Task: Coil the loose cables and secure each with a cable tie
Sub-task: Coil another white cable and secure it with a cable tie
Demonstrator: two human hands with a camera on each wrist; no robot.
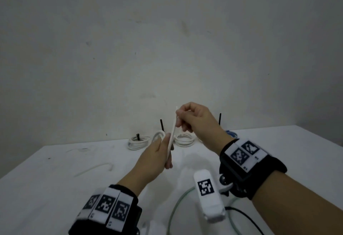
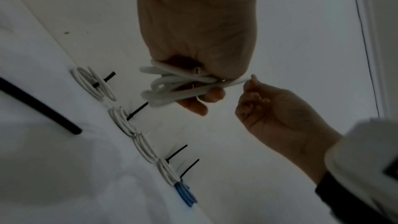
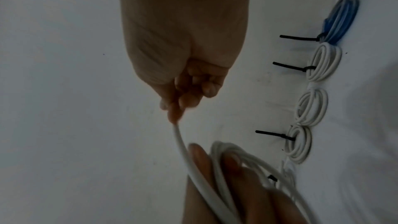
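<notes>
You've got a white cable looped into a small coil up in the air, with its free end sticking out straight. Four white coils and one blue coil lie in a row along the table's far edge, most cinched with black cable ties.

Illumination is dim, flat and diffuse in all three views; no source is visible. The head view is soft, with the table edge bowed by wide-angle distortion. Soft shadow lies on the table below the left hand fingers. Both wrist views are dark; the white cable blurs below the right hand fingertips.
</notes>
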